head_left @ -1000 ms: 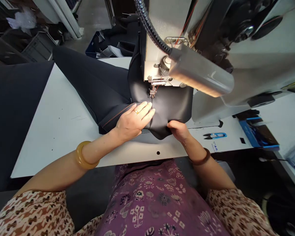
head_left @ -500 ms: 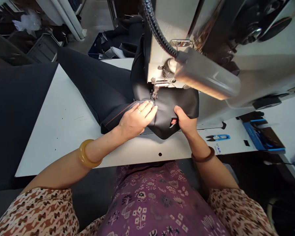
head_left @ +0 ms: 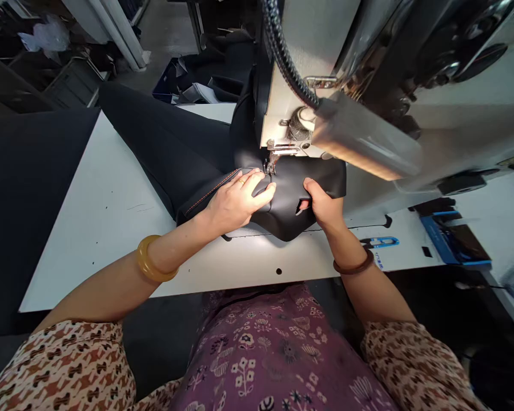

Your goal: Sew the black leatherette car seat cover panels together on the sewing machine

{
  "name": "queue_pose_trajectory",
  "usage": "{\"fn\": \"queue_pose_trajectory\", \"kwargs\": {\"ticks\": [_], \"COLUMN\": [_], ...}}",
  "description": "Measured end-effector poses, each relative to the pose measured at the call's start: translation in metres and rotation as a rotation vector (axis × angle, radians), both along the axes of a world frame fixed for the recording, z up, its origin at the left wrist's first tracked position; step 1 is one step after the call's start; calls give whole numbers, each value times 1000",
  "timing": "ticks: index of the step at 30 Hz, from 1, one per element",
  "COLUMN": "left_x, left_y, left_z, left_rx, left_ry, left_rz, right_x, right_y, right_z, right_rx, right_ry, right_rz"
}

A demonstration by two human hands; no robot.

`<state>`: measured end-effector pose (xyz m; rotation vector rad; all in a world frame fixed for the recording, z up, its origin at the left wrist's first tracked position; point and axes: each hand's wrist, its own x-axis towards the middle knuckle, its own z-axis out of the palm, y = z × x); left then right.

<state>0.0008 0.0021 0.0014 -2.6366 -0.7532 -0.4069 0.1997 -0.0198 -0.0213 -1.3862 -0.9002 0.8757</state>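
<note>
While the head view looks down at a white sewing table (head_left: 111, 217), the left hand (head_left: 235, 202) lies flat on black leather-like fabric (head_left: 188, 154), fingers together and just short of the presser foot (head_left: 269, 166); the right hand (head_left: 323, 205) pinches the fabric's near edge, thumb on top. An orange-stitched seam (head_left: 212, 189) runs diagonally from the left hand's knuckles toward the foot; blue thread snips (head_left: 379, 242) lie well apart to the right.

Needle (head_left: 269, 169) behind presser foot
</note>
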Motion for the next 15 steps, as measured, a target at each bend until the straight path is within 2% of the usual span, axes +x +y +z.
{"fn": "queue_pose_trajectory", "kwargs": {"ticks": [3,5,8,11,13,15], "left_x": [1,0,-5,-14,-17,-16], "left_y": [5,5,0,-9,-13,-16], "left_z": [3,2,-4,-9,-7,0], "left_rx": [-75,-116,-131,-121,-115,-128], "left_ry": [20,13,-2,94,174,211], "left_rz": [25,31,-16,-106,-137,-126], "right_x": [3,8,17,16,9,2], "right_y": [4,5,5,7,9,9], "right_z": [0,-2,-9,-17,-21,-22], "right_rx": [-20,-67,-226,-500,-648,-701], "right_ry": [47,91,184,290,341,384], "right_rz": [-13,55,325,625,753,813]}}
